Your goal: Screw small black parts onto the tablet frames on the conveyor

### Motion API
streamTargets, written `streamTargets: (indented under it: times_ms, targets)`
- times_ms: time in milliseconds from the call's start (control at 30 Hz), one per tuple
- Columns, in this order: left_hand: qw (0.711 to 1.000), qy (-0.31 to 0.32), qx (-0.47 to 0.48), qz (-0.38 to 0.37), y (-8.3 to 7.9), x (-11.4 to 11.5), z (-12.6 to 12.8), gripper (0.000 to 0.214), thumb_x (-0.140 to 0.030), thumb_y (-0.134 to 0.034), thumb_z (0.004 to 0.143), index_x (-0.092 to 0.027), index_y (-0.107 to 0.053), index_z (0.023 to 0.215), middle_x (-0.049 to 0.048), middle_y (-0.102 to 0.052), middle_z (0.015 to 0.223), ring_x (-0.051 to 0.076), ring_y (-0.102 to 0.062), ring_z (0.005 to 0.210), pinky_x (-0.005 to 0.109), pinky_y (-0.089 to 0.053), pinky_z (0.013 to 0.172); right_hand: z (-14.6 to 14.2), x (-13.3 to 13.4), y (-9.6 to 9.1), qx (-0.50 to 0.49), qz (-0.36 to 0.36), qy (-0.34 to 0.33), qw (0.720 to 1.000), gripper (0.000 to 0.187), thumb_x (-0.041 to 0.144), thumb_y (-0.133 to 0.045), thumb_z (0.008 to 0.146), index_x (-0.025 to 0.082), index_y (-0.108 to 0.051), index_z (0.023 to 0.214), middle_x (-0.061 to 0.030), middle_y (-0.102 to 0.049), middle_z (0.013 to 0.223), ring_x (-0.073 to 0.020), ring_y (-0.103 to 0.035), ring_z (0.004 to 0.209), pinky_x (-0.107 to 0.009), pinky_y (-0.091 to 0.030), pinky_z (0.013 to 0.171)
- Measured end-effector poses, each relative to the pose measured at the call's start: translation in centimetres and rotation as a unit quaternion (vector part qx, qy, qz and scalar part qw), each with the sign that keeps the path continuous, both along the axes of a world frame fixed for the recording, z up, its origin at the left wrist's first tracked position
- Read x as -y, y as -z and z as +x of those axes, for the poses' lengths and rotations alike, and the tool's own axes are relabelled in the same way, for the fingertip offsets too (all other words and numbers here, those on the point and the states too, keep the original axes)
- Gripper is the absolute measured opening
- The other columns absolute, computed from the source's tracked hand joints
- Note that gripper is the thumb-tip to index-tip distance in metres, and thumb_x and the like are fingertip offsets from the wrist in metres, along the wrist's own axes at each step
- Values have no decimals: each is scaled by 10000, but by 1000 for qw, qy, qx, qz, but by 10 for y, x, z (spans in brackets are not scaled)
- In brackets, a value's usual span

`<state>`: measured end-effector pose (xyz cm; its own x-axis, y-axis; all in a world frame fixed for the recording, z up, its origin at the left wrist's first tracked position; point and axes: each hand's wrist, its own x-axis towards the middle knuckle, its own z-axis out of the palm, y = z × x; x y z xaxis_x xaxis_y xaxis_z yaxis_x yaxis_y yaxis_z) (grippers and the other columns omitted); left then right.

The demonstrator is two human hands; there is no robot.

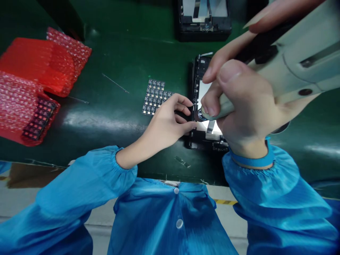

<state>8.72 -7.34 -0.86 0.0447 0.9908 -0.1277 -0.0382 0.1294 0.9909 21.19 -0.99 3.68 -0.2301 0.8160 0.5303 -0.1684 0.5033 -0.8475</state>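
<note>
My right hand [247,106] is wrapped round a pale grey electric screwdriver [300,60], whose tip points down onto a black device frame [198,81] lying on the green belt. My left hand [170,120] rests at the frame's left edge, fingers curled and pinching against it; whatever small part they hold is hidden. A small panel of dark circuit pieces [155,95] lies just left of the left hand.
Red bubble-wrap bags [34,78] lie at the far left, one showing a panel of small parts [39,118]. A second black device frame [203,19] sits at the top of the belt. The belt's near edge [159,173] runs just before my blue sleeves.
</note>
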Motion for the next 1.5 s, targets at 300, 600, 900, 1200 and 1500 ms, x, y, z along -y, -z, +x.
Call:
streamTargets:
  times_ms: [300, 600, 900, 1200, 1500]
  targets:
    - [999, -5, -15, 28, 6, 6, 1, 404, -155, -836, 815, -219, -541, 1083, 7, -641, 1044, 76, -651, 713, 232, -601, 677, -8, -21, 6, -35, 121, 27, 992, 312, 469, -832, 816, 316, -648, 1016, -53, -598, 1147, -154, -540, 628, -392, -560, 504]
    - [1000, -27, 4, -11, 3, 4, 6, 409, -136, -856, 772, -197, -583, 1070, 18, -681, 1006, 82, -665, 674, 227, -574, 618, -9, -14, 16, -7, 118, 47, 992, 259, 443, -768, 863, 342, -616, 1047, -13, -597, 1003, -138, -497, 568, -363, -490, 472]
    - [999, -29, 5, 27, 9, 2, 7, 367, -94, -798, 760, -195, -616, 1062, 21, -681, 977, 125, -691, 784, 242, -584, 668, -9, -25, 25, -1, 176, -19, 984, 425, 558, -786, 856, 359, -599, 1183, 2, -652, 911, -131, -571, 568, -270, -473, 425]
    - [999, -13, -29, 33, 0, -2, 1, 349, -149, -858, 740, -190, -622, 994, 7, -670, 896, 128, -677, 735, 232, -579, 626, -10, -14, 13, -19, 98, -52, 994, 295, 387, -775, 884, 350, -621, 1133, 13, -670, 1032, -142, -684, 710, -281, -593, 520]
    - [992, 64, -97, -48, -21, -8, -13, 362, -268, -848, 796, -185, -645, 1084, 67, -625, 1195, 135, -703, 782, 286, -694, 657, 104, -47, 6, -93, 184, 157, 966, 256, 316, -807, 915, 316, -656, 1122, 10, -666, 882, -64, -279, 434, -239, -181, 320]
